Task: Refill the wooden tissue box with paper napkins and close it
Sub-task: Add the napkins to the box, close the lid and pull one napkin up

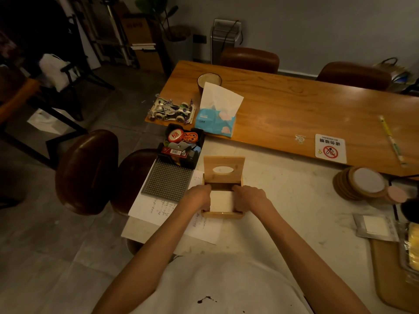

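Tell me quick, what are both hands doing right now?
Left hand: closed on the left side of the napkins in the wooden box.
Right hand: closed on their right side.

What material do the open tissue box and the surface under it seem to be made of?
The tissue box looks like pale unpainted wood: faint grain, matte finish, oval slot in the raised lid. The table under it looks like white marble or an imitation, with grey veins and mild sheen.

— Anything legible here?
— A white sign point(330, 148) lying on the wooden surface point(294, 105) reads "NO SMOKING", upside down from here, above a red prohibition symbol.
— And the handwritten sheet point(158, 210)?
— Too small to read.
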Motion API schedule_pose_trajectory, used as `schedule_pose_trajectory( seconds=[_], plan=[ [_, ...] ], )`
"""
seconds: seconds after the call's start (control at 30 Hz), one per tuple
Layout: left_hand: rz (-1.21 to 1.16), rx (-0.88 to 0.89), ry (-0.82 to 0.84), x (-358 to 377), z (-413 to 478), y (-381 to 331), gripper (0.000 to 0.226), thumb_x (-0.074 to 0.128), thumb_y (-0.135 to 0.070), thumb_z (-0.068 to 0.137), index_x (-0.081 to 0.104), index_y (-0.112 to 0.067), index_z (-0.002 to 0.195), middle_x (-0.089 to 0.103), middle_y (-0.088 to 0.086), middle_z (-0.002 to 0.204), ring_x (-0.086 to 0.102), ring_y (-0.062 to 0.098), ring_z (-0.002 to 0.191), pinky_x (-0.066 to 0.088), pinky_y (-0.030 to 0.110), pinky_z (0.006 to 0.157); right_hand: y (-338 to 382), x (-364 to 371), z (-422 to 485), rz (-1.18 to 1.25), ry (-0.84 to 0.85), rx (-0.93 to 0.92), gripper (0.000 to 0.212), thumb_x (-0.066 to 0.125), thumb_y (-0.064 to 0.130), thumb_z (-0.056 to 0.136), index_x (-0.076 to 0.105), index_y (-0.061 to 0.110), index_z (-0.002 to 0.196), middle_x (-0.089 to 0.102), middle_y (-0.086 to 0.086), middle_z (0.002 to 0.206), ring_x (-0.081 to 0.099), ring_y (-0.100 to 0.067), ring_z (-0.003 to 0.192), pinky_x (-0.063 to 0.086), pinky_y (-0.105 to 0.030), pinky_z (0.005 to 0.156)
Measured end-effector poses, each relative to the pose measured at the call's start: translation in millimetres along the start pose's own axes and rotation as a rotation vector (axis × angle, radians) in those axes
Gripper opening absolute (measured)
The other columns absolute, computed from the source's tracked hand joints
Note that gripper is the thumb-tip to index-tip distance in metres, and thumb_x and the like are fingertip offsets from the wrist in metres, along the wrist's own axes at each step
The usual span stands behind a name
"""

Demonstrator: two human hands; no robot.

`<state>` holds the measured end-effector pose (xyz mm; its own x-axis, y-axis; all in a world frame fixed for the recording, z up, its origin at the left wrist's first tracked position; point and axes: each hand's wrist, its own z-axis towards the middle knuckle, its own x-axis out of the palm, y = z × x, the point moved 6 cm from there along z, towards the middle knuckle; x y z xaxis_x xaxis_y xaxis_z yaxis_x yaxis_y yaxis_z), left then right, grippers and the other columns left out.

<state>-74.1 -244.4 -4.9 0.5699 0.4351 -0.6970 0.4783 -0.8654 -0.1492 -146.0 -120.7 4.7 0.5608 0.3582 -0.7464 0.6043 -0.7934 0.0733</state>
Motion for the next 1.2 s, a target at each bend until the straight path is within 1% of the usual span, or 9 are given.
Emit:
schedule_pose_trajectory(
  seconds=[0.23,0.4,0.5,0.6,0.77,0.97,1.07,1.13,1.2],
  plan=[
    [-0.061,-0.010,-0.068,-1,-8,-1,0.053,0.069,-0.019,0.085,0.046,-0.012,0.132,0.058,0.013,0.129,0.059,0.029,0.113,0.051,0.039,0.087,4,4,-4,0.001,-0.011,0.002,0.046,0.056,0.025,0.088,0.043,0.020,0.132,0.052,-0.010,0.122,0.059,-0.030,0.108,0.045,-0.037,0.080],
    [-0.383,0.082,-0.158,-8,-32,7,0.057,0.058,-0.028,0.093,0.039,-0.025,0.147,0.049,0.008,0.142,0.052,0.027,0.124,0.047,0.039,0.097,-21,-8,-26,0.236,-0.124,-0.033,0.051,0.050,0.033,0.094,0.038,0.038,0.143,0.053,-0.001,0.134,0.056,-0.026,0.117,0.047,-0.037,0.090],
    [-0.445,0.094,-0.182,-3,-41,12,0.036,0.050,-0.032,0.098,0.057,-0.023,0.133,0.045,0.005,0.139,0.052,0.024,0.119,0.046,0.038,0.096,-24,-13,-42,0.253,-0.284,-0.043,0.038,0.038,0.037,0.100,0.048,0.036,0.137,0.056,0.000,0.127,0.060,-0.027,0.108,0.049,-0.037,0.083],
    [-0.355,0.066,-0.008,11,-34,8,0.040,0.041,-0.045,0.098,0.062,-0.022,0.122,0.048,0.008,0.135,0.054,0.027,0.114,0.046,0.041,0.096,-8,8,-41,0.219,-0.105,-0.044,0.039,0.028,0.044,0.101,0.052,0.028,0.128,0.058,-0.004,0.117,0.062,-0.029,0.100,0.048,-0.039,0.082],
    [-0.338,0.055,-0.099,7,-38,8,0.043,0.035,-0.043,0.100,0.065,-0.014,0.112,0.050,0.008,0.124,0.056,0.026,0.105,0.047,0.041,0.091,-4,7,-50,0.174,-0.158,0.000,0.044,0.024,0.040,0.101,0.060,0.019,0.114,0.056,-0.006,0.110,0.062,-0.030,0.095,0.050,-0.040,0.081],
    [-0.313,0.068,-0.040,25,-40,11,0.038,0.036,-0.050,0.098,0.061,-0.021,0.094,0.059,0.008,0.112,0.060,0.025,0.096,0.050,0.041,0.084,-4,19,-53,0.224,-0.072,0.019,0.059,0.019,0.056,0.099,0.063,0.022,0.114,0.060,-0.006,0.114,0.060,-0.029,0.104,0.044,-0.040,0.084],
    [-0.546,0.072,-0.204,5,-53,17,0.026,0.041,-0.038,0.100,0.057,-0.017,0.099,0.062,0.004,0.102,0.061,0.021,0.091,0.052,0.039,0.077,-14,1,-64,0.523,-0.230,-0.075,0.049,0.025,0.056,0.099,0.052,0.035,0.134,0.055,0.003,0.136,0.054,-0.021,0.121,0.042,-0.038,0.099],
    [-0.881,0.026,-0.277,-4,-56,29,0.018,0.044,-0.038,0.101,0.050,-0.022,0.107,0.059,0.003,0.109,0.059,0.019,0.097,0.053,0.038,0.082,-25,-9,-67,0.847,-0.325,-0.108,0.051,0.027,0.058,0.098,0.026,0.046,0.148,0.037,0.010,0.153,0.042,-0.016,0.135,0.032,-0.040,0.111],
    [-1.362,0.006,-0.141,-2,-52,33,0.030,0.045,-0.043,0.100,0.043,-0.026,0.124,0.053,0.004,0.131,0.057,0.021,0.115,0.050,0.050,0.098,-38,0,-59,1.287,-0.191,-0.048,0.060,0.026,0.068,0.093,0.010,0.052,0.149,0.024,0.006,0.160,0.036,-0.024,0.140,0.028,-0.049,0.115]
  ],
)
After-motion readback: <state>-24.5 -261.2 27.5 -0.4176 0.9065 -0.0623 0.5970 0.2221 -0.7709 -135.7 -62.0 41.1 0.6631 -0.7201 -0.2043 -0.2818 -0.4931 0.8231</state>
